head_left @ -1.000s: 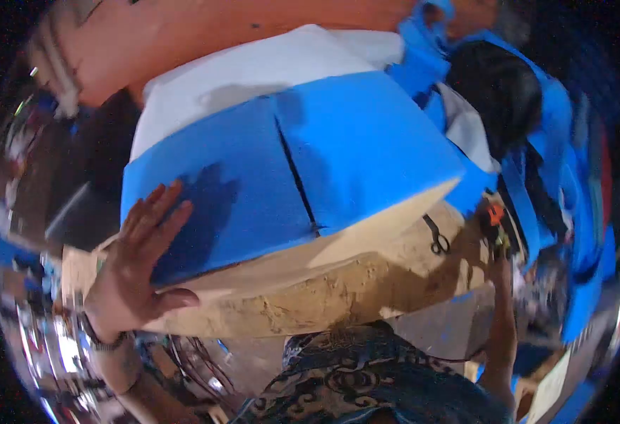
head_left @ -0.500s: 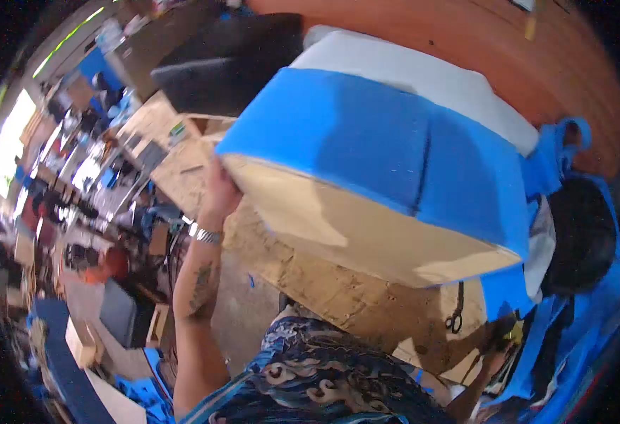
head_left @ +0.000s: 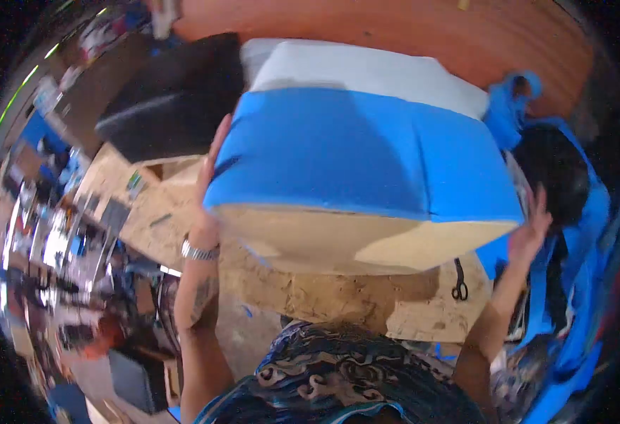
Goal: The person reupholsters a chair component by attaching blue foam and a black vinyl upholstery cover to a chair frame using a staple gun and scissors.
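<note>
A large cushion [head_left: 324, 148] fills the middle of the frame, above the wooden surface [head_left: 416, 318]. Blue covering wraps its near part, with a dark vertical seam line right of centre; its far part is white, and a bare tan face [head_left: 352, 240] is turned toward the wearer. A broad shadow falls across the blue.

The left hand [head_left: 203, 185] lies along the cushion's left side, its grip unclenched and the visible fingers straight, pointing up the frame; the thumb cannot be made out. A metal-banded watch [head_left: 200, 249] circles that wrist. The right hand [head_left: 527, 237] is at the cushion's near right corner, its grip open with the fingers apart and raised; whether the palm presses on the cushion cannot be told.

Black-handled scissors [head_left: 460, 281] lie on the surface at the lower right, just below the cushion's tan face. At the right of the frame, blue fabric strips [head_left: 578, 297] hang in a tangle beside a rounded black piece [head_left: 553, 166]. A black padded piece [head_left: 176, 99] sits at the upper left, near the cushion. An orange-brown panel [head_left: 395, 21] spans the top of the frame. The wearer's patterned shirt [head_left: 352, 374] shows at the bottom centre.
</note>
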The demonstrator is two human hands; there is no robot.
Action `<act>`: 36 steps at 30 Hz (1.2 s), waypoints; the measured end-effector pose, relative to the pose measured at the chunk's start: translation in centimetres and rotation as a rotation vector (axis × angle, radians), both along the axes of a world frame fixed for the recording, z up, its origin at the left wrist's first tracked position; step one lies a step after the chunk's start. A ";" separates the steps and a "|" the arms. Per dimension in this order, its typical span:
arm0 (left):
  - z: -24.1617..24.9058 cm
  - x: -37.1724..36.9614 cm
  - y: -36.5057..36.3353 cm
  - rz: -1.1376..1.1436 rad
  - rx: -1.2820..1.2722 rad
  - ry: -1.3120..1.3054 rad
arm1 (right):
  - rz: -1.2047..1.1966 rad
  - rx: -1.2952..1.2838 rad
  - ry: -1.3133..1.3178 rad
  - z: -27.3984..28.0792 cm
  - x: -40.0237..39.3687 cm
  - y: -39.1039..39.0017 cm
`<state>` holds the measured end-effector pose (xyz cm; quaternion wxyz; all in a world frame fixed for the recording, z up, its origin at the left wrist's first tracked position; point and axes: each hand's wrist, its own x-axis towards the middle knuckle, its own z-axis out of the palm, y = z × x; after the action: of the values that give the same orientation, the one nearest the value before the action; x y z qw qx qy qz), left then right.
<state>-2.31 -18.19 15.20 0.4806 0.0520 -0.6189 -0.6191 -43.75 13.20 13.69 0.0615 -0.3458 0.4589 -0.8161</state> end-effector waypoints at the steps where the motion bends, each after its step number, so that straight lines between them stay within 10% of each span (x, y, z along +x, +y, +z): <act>1: 0.0 0.5 -0.6 0.007 -0.095 -0.054 | 0.025 0.154 0.212 2.1 2.8 -2.4; 6: 5.4 2.7 0.4 0.137 -0.791 -0.559 | 0.378 0.314 0.304 5.0 4.7 -3.6; 11: 9.9 -1.4 6.8 0.226 -1.351 -0.975 | -0.167 0.832 1.221 10.3 12.1 -3.3; 21: 10.4 -9.7 10.0 0.098 -1.237 -0.668 | 0.066 0.590 1.437 10.6 12.5 -6.8; 36: 8.3 -11.2 11.0 0.371 -1.060 -0.440 | -0.230 0.364 1.372 8.1 13.1 -7.7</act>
<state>-13.54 -7.23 23.52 0.4020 0.0394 -0.9085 -0.1068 -30.61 5.49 21.78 -0.2705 -0.7146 0.5563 -0.3268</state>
